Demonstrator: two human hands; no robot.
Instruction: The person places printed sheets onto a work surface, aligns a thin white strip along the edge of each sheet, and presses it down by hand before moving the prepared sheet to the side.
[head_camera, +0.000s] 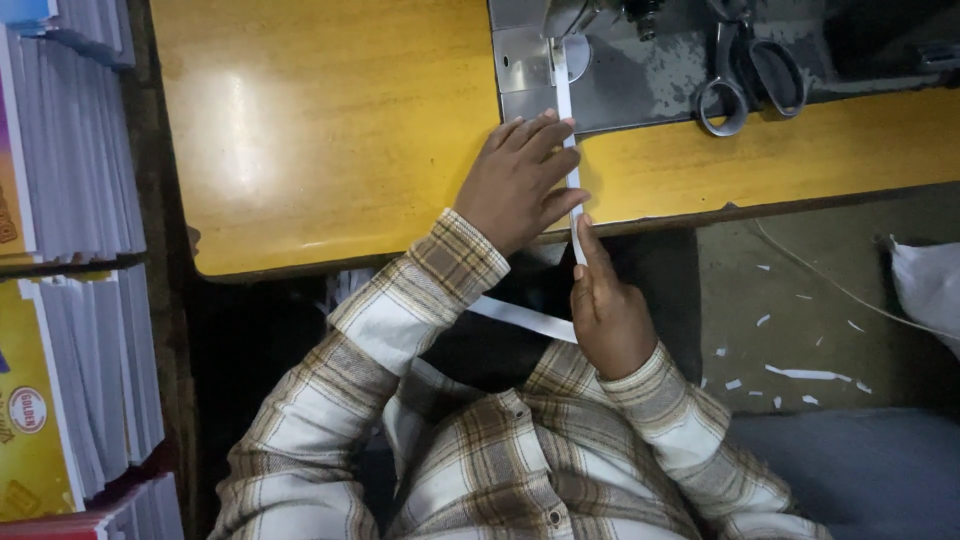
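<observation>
Left hand (520, 180) flat on strip (567, 120), fingers together, pinning it to table (330, 130) just below machine (600, 60); right hand (605, 310) pinches strip tail under table edge. Risk: uneven tension skews strip, fingers near needle

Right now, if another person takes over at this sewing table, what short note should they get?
Left hand: flat on the yellow table, fingers pressing the white strip.
Right hand: below the table edge, pinching the same strip.
The strip runs up to the sewing machine's presser foot; its tail hangs over the lap.
Scissors lie on the machine bed.
Done: strip is fed in. How much is stitched cannot be seen.
</observation>
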